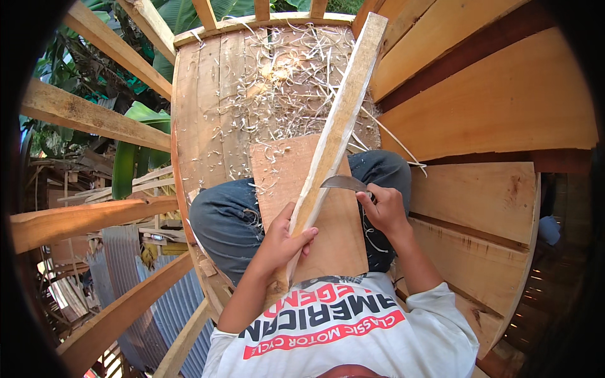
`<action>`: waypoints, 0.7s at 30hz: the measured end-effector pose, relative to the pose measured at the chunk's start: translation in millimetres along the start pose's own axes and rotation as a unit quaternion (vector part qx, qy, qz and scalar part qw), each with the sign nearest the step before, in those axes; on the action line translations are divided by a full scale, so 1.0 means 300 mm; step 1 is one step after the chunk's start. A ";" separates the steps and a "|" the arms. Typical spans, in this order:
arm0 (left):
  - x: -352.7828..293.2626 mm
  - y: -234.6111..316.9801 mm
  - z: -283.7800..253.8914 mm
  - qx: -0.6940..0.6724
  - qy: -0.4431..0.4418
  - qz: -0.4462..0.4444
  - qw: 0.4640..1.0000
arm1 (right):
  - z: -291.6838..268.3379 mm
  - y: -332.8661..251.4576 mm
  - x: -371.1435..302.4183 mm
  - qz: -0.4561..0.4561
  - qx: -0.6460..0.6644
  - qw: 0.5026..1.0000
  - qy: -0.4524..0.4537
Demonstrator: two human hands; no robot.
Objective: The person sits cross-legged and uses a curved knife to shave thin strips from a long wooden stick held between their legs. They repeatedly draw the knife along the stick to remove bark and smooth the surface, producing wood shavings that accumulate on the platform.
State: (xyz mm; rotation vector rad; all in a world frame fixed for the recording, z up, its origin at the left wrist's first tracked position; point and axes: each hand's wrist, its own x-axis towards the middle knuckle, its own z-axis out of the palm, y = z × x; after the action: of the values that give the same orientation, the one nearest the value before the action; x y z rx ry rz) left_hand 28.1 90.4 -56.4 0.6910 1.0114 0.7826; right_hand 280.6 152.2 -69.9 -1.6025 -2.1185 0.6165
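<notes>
A long pale strip of wood (pixel 343 116), with whitish shaved edges, slants from my waist up and away to the right. My left hand (pixel 291 238) is wrapped round its near part, thumb across the top. In my right hand (pixel 383 211) is a knife (pixel 343 183) with a curved, dark metal blade; the fingers close over its handle and hide most of it. The blade's tip lies at the strip's right edge, a little beyond my left hand. Under the strip, a flat wooden board (pixel 277 160) rests across my lap.
Curled wood shavings (pixel 296 75) litter the plank floor (pixel 208 107) ahead. Slatted wooden railing posts (pixel 101 120) stand on the left, with leaves and corrugated metal sheets (pixel 126 271) beyond. Wide plank walling (pixel 485 94) rises close on the right. Thin wood slivers (pixel 397 142) lie beside my right knee.
</notes>
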 end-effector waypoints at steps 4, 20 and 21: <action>0.012 -0.021 0.019 0.053 0.022 0.011 0.998 | 0.008 -0.038 0.006 -0.015 -0.027 0.999 -0.029; 0.029 -0.062 0.008 0.147 0.057 0.024 0.987 | 0.046 0.029 0.117 -0.066 -0.180 0.980 0.054; 0.029 -0.062 0.005 0.151 0.058 0.024 0.987 | 0.048 0.033 0.126 -0.074 -0.181 0.979 0.056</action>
State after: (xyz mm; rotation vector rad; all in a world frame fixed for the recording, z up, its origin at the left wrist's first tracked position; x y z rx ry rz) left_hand 36.7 87.4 -74.8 0.9410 1.2386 0.7239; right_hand 270.5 189.5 -85.2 -1.5926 -2.3352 0.0892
